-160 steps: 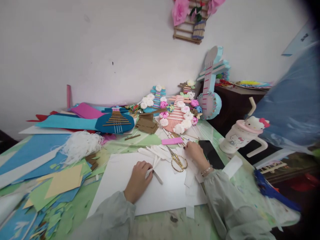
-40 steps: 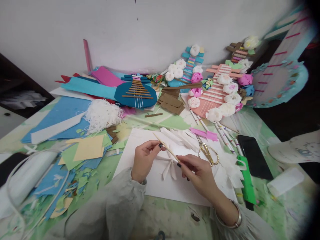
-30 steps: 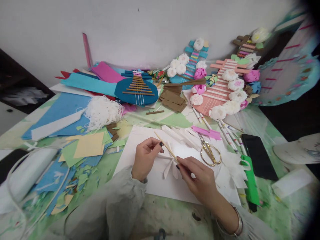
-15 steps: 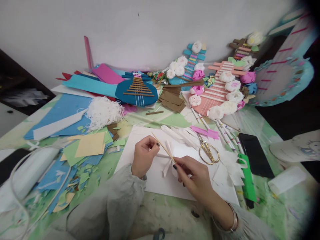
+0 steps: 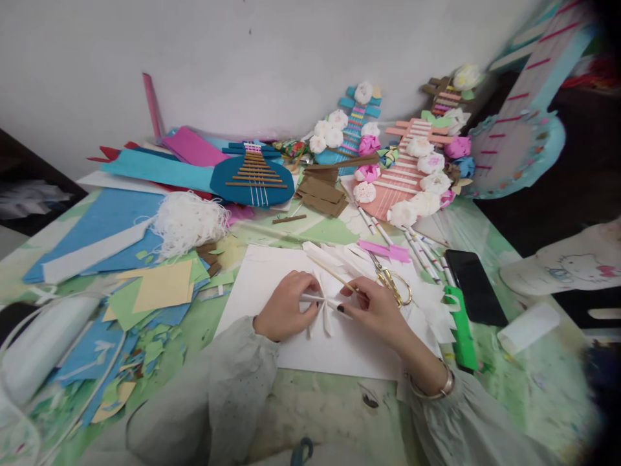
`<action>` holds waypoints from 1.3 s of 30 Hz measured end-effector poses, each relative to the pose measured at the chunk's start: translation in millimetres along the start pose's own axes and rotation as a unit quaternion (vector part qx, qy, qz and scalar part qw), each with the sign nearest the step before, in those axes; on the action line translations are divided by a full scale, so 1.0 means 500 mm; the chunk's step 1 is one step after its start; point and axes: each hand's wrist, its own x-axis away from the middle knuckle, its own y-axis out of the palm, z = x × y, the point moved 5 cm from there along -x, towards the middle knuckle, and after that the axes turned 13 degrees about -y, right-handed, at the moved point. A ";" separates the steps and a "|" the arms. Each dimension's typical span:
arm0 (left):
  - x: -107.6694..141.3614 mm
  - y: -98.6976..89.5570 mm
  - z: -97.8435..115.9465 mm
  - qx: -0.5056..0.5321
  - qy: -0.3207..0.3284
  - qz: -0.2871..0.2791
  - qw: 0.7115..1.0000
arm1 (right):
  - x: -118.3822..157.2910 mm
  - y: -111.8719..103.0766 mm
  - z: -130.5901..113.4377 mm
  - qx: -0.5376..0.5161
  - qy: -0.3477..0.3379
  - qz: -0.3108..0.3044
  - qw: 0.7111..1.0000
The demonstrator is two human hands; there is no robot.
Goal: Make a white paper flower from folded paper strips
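A folded white paper piece [image 5: 326, 318] with narrow arms spreading from its centre is over a white sheet [image 5: 252, 285]. My left hand [image 5: 291, 305] pinches its left side between thumb and fingers. On the other side, my right hand [image 5: 371, 309] has its thumb and finger at the piece's right arms and also holds a thin wooden stick [image 5: 332, 272], which slants up to the left. Gold-handled scissors [image 5: 395, 285] lie just beyond my right hand, beside folded white strips [image 5: 317, 251].
A white string pile [image 5: 189, 223] and coloured paper scraps [image 5: 165, 286] lie left. Paper instruments [image 5: 252, 178] stand along the back. A black phone [image 5: 476, 287], green tool [image 5: 463, 336] and white cup [image 5: 557, 262] are at right.
My left hand has come down and right onto the white paper piece. My right hand now has the stick higher, tilted more flatly, with its fingertips at the piece. The view has shifted right.
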 end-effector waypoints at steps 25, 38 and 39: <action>0.001 0.015 0.002 -0.047 0.074 -0.053 0.995 | 0.009 0.040 -0.030 0.079 -0.122 -0.029 0.989; 0.002 0.021 -0.006 0.011 0.072 -0.098 0.993 | 0.017 0.055 -0.044 0.114 -0.205 -0.075 0.969; 0.003 0.020 -0.006 0.014 0.073 -0.099 0.992 | 0.018 0.055 -0.042 0.110 -0.205 -0.074 0.970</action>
